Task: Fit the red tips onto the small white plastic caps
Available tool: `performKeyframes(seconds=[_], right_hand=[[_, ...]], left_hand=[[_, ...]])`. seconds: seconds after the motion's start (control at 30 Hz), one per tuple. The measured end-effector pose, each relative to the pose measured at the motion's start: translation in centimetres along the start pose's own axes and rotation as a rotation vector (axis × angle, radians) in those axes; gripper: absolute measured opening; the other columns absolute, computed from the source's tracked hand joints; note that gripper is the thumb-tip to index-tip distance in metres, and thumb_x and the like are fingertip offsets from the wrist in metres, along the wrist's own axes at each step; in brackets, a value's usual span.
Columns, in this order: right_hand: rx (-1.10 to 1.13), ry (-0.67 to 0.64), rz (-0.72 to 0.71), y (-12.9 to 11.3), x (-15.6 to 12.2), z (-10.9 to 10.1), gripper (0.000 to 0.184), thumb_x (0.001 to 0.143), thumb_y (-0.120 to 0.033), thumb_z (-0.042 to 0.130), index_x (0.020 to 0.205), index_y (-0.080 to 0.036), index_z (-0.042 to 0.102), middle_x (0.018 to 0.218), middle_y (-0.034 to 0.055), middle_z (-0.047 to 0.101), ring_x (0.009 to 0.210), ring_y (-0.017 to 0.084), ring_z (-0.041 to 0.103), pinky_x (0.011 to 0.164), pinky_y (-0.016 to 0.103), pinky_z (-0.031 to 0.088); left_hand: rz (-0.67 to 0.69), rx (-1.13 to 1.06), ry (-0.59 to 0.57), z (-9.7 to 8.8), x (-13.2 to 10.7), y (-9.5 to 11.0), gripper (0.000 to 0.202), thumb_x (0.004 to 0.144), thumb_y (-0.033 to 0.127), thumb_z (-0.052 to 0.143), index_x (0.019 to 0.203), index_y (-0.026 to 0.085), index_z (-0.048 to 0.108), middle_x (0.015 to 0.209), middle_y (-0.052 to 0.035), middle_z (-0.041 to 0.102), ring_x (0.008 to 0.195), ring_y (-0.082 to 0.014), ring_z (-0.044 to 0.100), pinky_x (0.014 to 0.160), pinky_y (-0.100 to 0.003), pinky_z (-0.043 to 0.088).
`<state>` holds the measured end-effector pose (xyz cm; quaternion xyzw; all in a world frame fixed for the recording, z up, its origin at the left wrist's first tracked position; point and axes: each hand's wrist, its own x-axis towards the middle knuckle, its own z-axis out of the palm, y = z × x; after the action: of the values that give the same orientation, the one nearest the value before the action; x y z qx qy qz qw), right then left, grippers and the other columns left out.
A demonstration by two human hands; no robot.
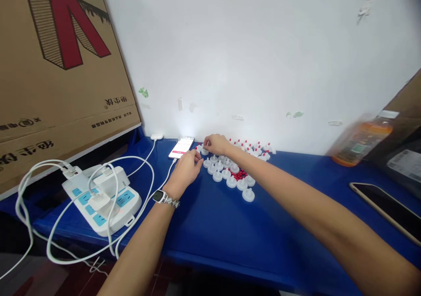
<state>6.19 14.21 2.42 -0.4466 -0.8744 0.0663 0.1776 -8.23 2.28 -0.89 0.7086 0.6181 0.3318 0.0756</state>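
My right hand (pixel 216 145) reaches to the back of the blue table, its thumb and fingertips pinched at a white plastic nozzle cap (pixel 204 150); the fingers partly cover the grip. Just left of it, my left hand (pixel 188 169), with a watch on the wrist, hovers beside the lit phone (pixel 181 148). Its fingers are loosely bent and slightly apart, with nothing visible in them. In front of my right hand stand several translucent white nozzle caps (pixel 231 182), round with a short spout. Small red tips (pixel 239 174) lie among them. Farther back are white pieces with red tips (pixel 268 148), partly behind my right forearm.
A power strip (pixel 98 199) with chargers and looping white cables takes up the left side. A large cardboard box (pixel 66 90) leans behind it. At right are an orange drink bottle (pixel 363 140) and a dark-screened phone (pixel 388 210). The white wall (pixel 263 68) bounds the table's back.
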Motion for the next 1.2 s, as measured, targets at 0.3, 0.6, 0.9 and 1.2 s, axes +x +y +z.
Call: performKeyframes(seconds=[0.3, 0.6, 0.9, 1.2], right_hand=[[0.567, 0.177, -0.079, -0.8, -6.1, -2.6, 0.016, 0.089, -0.031, 0.054, 0.086, -0.017, 0.059, 0.075, 0.0017, 0.067, 0.067, 0.014, 0.06, 0.065, 0.025, 0.043], [0.47, 0.25, -0.082, 0.1, -12.2, -3.8, 0.037, 0.097, -0.04, 0.041, 0.066, -0.021, 0.04, 0.057, -0.005, 0.04, 0.055, 0.011, 0.038, 0.055, 0.025, 0.029], [0.273, 0.129, 0.043, 3.9, -15.4, -5.0, 0.023, 0.087, -0.033, 0.057, 0.069, -0.019, 0.062, 0.065, -0.0007, 0.061, 0.064, 0.014, 0.053, 0.064, 0.027, 0.037], [0.553, 0.152, -0.091, 0.3, -13.2, -4.4, 0.017, 0.088, -0.032, 0.058, 0.093, -0.017, 0.066, 0.075, 0.0, 0.068, 0.067, 0.012, 0.057, 0.065, 0.025, 0.043]], left_hand=[[0.152, -0.128, 0.123, 0.2, 0.0, 1.8, 0.042, 0.094, 0.041, 0.055, 0.13, 0.018, 0.052, 0.115, -0.0116, 0.062, 0.093, -0.0224, 0.062, 0.083, -0.037, 0.051], [0.411, -0.211, 0.033, 0.4, -1.0, 5.3, 0.029, 0.095, 0.033, 0.056, 0.122, 0.022, 0.058, 0.106, -0.0061, 0.065, 0.093, -0.0195, 0.06, 0.086, -0.034, 0.049], [0.317, -0.103, -0.02, 0.2, -0.3, 3.4, 0.033, 0.093, 0.037, 0.058, 0.122, 0.022, 0.059, 0.114, -0.0068, 0.066, 0.096, -0.0204, 0.062, 0.087, -0.036, 0.05], [0.297, -0.163, -0.053, 1.0, -0.7, 4.1, 0.057, 0.09, 0.036, 0.063, 0.141, 0.025, 0.039, 0.118, -0.0074, 0.065, 0.1, -0.0209, 0.062, 0.085, -0.035, 0.05]])
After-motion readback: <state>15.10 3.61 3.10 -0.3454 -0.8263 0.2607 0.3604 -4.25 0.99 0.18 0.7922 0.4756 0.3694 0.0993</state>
